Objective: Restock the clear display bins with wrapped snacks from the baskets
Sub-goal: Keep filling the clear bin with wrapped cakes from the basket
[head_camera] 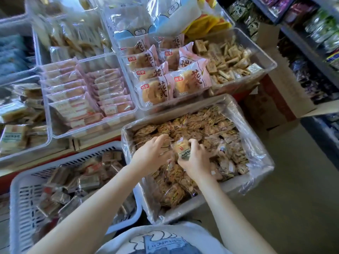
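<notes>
Head view: right hand (pixel 195 160) fingers curl round a wrapped snack (pixel 183 150), left hand (pixel 153 154) fingers spread, pressing on packets, mid-box in the plastic-lined box (pixel 256 182). White basket (pixel 20 198) touches its left edge; bare floor (pixel 293 198) lies right.

Both hands (pixel 156 153) (pixel 194 158) working inside plastic-lined box (pixel 264 162), open from above; raised liner film fringing its rim. White slotted basket (pixel 18 195) sitting close on left, narrow gap between. Clear display bins (pixel 271 63) crowding far side, edges touching, tops open, filled near rim. Cardboard carton (pixel 278 99) and stocked shelving (pixel 311 52) closing right side. Bare floor (pixel 293 208) lying open at near right.
</notes>
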{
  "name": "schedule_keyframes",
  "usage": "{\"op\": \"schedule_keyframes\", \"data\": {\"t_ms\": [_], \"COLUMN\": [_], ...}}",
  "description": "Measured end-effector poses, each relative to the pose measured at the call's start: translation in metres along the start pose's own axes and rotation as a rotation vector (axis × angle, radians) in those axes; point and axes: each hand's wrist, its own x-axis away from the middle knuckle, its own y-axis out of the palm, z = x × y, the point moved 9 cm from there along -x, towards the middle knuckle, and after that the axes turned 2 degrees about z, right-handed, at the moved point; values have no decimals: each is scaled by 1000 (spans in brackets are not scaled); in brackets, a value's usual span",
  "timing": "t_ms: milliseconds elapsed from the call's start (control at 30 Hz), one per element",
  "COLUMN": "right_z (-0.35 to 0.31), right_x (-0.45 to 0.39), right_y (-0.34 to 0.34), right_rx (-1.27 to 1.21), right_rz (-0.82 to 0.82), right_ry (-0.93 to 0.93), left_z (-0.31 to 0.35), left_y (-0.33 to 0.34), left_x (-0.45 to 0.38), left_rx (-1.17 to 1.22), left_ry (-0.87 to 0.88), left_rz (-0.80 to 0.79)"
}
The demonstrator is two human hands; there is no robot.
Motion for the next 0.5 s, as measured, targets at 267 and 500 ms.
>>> {"op": "schedule_keyframes", "data": {"t_ms": [267, 500], "right_z": [-156, -275], "right_x": [25, 26], "right_y": [34, 130], "right_rx": [151, 207], "right_rz": [59, -126], "right_ry": [-427, -498], "left_z": [-82, -247], "left_y": [-68, -142], "left_x": [51, 144], "left_rx": [199, 337], "left_ry": [-119, -403], "left_rz": [211, 440]}}
